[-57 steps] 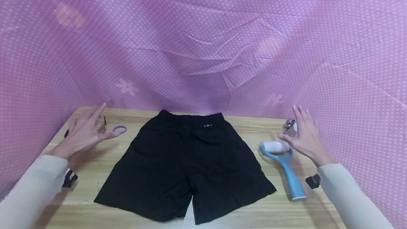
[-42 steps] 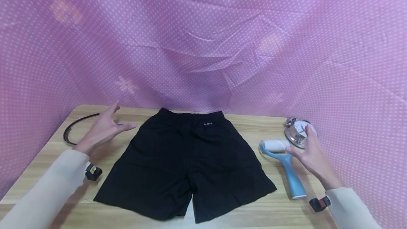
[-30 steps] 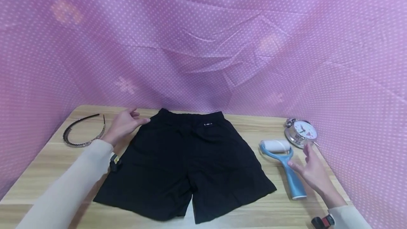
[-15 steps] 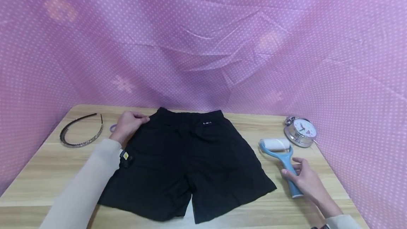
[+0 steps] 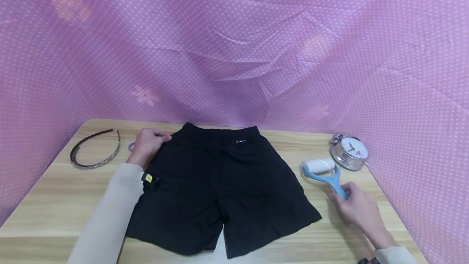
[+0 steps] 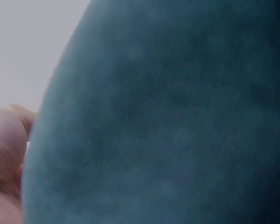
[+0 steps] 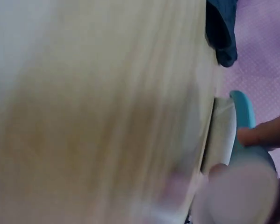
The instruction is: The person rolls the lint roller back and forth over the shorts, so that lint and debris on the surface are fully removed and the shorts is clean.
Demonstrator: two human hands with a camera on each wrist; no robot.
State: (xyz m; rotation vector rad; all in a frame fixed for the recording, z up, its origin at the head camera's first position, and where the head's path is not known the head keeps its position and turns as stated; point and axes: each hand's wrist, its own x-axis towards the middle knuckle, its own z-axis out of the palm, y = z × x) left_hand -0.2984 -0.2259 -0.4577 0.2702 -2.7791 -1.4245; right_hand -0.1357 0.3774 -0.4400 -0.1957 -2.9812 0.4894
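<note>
Black shorts lie spread flat on the wooden table, waistband toward the back. At their upper left side edge, my left hand pinches the cloth between thumb and curled fingers. Dark cloth fills most of the left wrist view, with a bit of hand at its left. On the right, my right hand grips the blue handle of a lint roller, which has a white roll. In the right wrist view, the fingers wrap the lint roller, its blurred handle end facing the camera.
A silver twin-bell alarm clock stands at the back right, beyond the lint roller. At the back left lies a dark beaded headband. A purple ring sits partly behind my left hand. Pink dotted fabric rises around the table.
My left hand has moved right from near the headband to the shorts' edge and pinched it. The right hand has come down from beside the clock and taken hold of the lint roller's handle.
</note>
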